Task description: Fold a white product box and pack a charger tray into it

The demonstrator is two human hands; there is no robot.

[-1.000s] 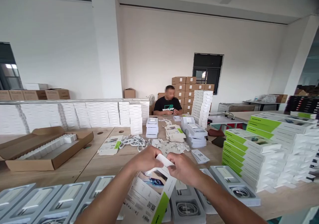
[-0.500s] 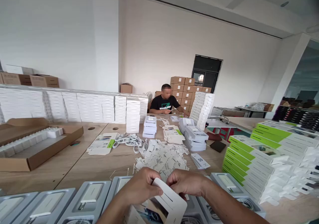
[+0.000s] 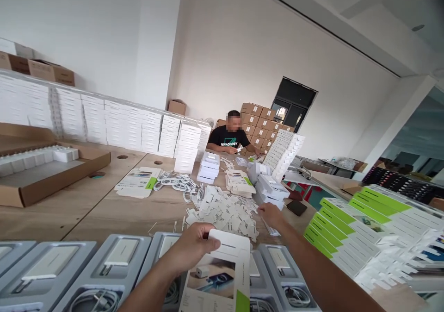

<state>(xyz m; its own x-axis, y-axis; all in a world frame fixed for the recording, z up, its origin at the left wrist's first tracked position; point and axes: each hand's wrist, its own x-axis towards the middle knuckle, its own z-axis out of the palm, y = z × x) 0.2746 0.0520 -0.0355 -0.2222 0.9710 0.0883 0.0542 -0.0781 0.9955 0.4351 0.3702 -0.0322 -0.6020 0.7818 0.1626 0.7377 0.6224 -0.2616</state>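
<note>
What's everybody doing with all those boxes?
A person at a long wooden table holds a printed white-and-green box sleeve in the left hand. The right hand reaches out to a heap of small white cards. A row of grey trays holding chargers and cables lies in front. Finished green-and-white boxes are stacked on the right. Another person sits working at the far end.

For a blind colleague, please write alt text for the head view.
The left hand holds a printed box sleeve above grey trays, while the right hand reaches toward small white cards on a wooden table.
</note>
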